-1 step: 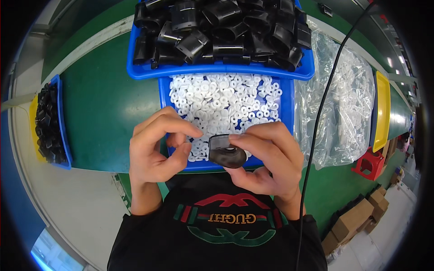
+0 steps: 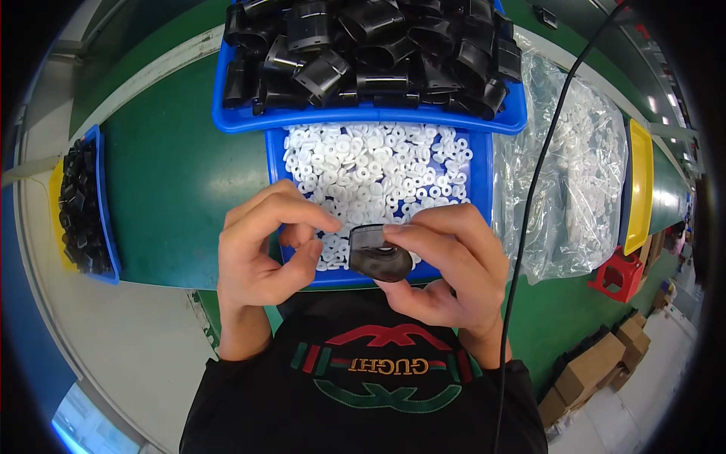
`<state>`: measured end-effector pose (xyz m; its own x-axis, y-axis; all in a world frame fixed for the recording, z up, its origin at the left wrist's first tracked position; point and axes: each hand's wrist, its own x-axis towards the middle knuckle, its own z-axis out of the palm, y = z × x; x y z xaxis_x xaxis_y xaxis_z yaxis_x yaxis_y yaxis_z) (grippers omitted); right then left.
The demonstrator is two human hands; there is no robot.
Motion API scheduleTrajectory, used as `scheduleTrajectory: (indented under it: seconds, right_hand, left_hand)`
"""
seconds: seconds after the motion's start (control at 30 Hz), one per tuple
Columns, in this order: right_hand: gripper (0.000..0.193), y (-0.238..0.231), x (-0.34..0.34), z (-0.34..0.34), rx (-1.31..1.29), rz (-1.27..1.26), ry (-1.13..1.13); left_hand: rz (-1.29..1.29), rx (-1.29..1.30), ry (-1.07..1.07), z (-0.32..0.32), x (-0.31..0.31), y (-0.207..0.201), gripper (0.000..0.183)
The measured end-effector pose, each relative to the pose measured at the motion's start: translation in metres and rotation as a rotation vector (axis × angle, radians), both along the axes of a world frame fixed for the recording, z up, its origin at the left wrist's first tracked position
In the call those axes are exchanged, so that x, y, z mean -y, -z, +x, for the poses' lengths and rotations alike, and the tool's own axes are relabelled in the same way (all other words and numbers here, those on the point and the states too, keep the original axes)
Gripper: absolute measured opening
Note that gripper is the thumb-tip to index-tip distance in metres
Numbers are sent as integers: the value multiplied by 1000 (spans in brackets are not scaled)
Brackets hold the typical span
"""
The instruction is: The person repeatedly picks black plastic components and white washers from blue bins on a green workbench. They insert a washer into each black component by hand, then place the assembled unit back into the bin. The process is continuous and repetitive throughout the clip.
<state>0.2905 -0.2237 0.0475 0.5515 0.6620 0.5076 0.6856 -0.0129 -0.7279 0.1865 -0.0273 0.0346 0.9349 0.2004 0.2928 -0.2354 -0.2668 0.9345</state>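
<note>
Though between hands, part in right

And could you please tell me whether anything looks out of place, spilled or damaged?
Nothing looks spilled: the loose white rings lie within the blue tray. The held part shows no obvious damage. The one mild oddity is a black piece at the far right, lying alone, apart from the heaped black parts.
</note>
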Motion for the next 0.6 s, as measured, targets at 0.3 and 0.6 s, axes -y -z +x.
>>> scheduleTrajectory:
  seconds: [0.3, 0.6]
  right_hand:
    - [44, -5, -3, -1, -62, 12, -103]
    - [44, -16, 2, 0, -15, -10, -94]
  left_hand:
    - [-45, -165, 224, 14, 19, -11, 68]
    - [-127, -109, 353, 21, 16, -7, 73]
